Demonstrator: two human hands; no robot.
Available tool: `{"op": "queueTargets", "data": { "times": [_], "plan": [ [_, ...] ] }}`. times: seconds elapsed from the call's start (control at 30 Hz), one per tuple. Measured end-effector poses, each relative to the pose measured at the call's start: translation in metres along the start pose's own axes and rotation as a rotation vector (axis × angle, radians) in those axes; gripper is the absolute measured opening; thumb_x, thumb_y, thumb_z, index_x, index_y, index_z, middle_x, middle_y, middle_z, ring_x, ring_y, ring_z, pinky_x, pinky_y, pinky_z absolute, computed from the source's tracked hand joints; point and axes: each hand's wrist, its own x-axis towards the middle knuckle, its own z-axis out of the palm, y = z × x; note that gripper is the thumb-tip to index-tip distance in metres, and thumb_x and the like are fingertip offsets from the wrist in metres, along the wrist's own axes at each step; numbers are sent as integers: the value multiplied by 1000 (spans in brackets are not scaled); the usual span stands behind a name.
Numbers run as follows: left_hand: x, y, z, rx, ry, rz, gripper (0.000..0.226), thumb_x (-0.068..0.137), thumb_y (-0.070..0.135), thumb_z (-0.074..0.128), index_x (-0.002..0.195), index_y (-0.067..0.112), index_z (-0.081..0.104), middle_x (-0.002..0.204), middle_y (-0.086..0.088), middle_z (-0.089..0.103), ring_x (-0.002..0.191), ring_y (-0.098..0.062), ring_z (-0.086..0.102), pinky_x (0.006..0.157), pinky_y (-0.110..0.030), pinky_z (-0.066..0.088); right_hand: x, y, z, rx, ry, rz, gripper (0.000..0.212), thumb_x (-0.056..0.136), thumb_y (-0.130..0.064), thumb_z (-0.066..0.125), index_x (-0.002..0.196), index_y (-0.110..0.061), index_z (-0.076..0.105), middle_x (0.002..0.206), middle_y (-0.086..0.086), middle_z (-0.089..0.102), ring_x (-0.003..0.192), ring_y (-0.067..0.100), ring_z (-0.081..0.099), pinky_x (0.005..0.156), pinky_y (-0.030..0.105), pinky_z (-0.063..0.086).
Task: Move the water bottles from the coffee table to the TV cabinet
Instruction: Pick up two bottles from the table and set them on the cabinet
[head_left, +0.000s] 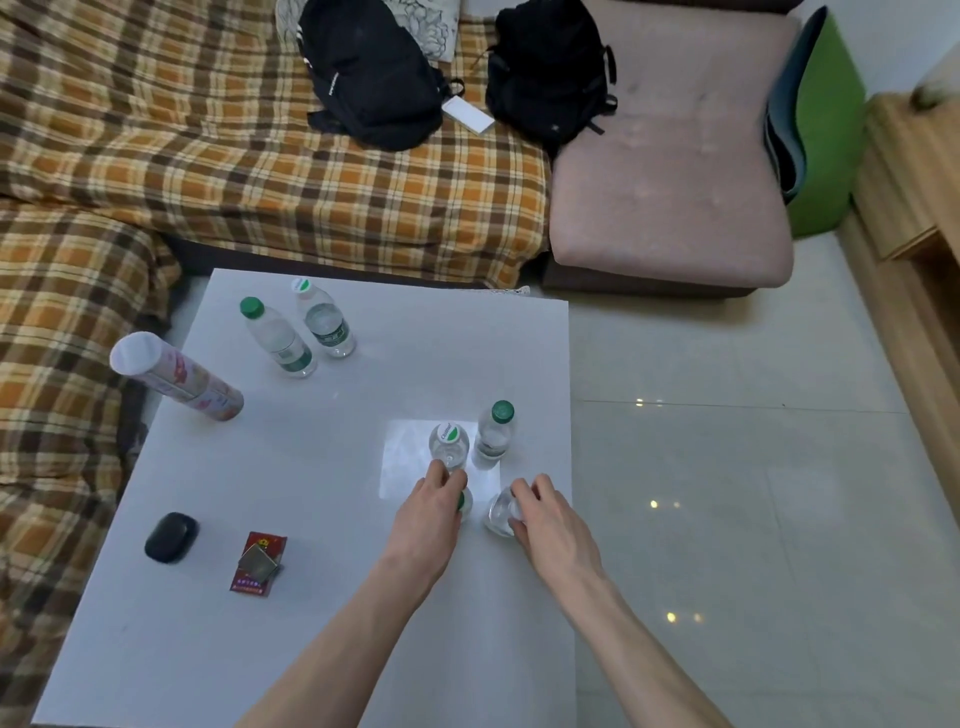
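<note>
The single head-worn wide-angle camera is looking steeply forward and down from above the near edge of the white coffee table (291, 519), sitting close over it and taking in the plaid-covered sofa (208, 171) and tiled floor (727, 467) beyond.
</note>
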Motion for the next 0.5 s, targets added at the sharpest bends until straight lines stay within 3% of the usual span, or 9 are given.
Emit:
{"op": "queueTargets", "data": {
  "times": [0.17, 0.3, 0.5],
  "plan": [
    [-8, 5, 2, 2, 32, -21, 21, 93, -4, 47, 107, 11, 49, 114, -6, 44, 83, -26, 42, 69, -33, 36, -17, 12, -7, 21, 45, 26, 23, 102, -23, 48, 124, -16, 48, 117, 5, 44, 97, 29, 52, 64, 36, 37],
    [-24, 20, -4, -28, 87, 20, 10, 95, 1, 50, 103, 8, 50, 107, -6, 42, 82, -28, 44, 69, -37, 42, -40, 25, -31, 99, 178, 58, 21, 100, -27, 52, 116, -14, 50, 113, 6, 47, 89, 31, 55, 61, 33, 36],
    [-56, 68, -38, -75, 146, 100, 10, 93, 5, 57, 97, 7, 49, 104, -6, 44, 78, -32, 48, 66, -41, 40, -96, 49, -88, 191, 385, 90, 23, 99, -29, 56, 113, -11, 54, 114, 6, 53, 100, 31, 56, 64, 34, 39]
  ]
}}
